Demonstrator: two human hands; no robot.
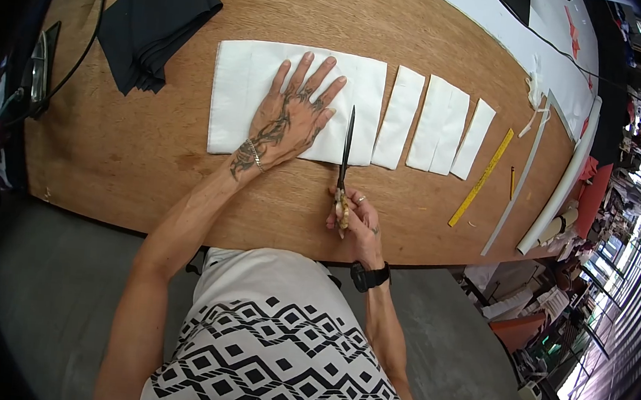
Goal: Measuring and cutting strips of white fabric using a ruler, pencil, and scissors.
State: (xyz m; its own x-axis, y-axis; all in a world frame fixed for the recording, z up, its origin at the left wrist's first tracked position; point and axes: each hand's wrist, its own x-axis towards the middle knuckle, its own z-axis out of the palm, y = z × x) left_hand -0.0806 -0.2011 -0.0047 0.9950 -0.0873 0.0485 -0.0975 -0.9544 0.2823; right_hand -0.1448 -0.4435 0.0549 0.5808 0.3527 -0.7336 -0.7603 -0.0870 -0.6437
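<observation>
My left hand (296, 109) lies flat, fingers spread, on a wide folded piece of white fabric (229, 95). Below the fabric's near edge, my right hand (358, 220) holds fabric scissors (346, 156) by their wrapped handles. The upper blade rests along the white fabric, right of my left hand, pointing away from me; whether a lower blade is beneath the cloth cannot be told. To the right lie several narrower white fabric pieces, among them a strip (399, 117) beside the wide piece, a broader one (438, 124) and a slim one (473, 139).
Folded black fabric (153, 19) lies at the upper left, near an iron (40, 67) and its cord. On the right of the wooden table (273, 213) are a yellow ruler (481, 177), a pencil (512, 183), a long metal ruler (516, 188) and a white roll (563, 175).
</observation>
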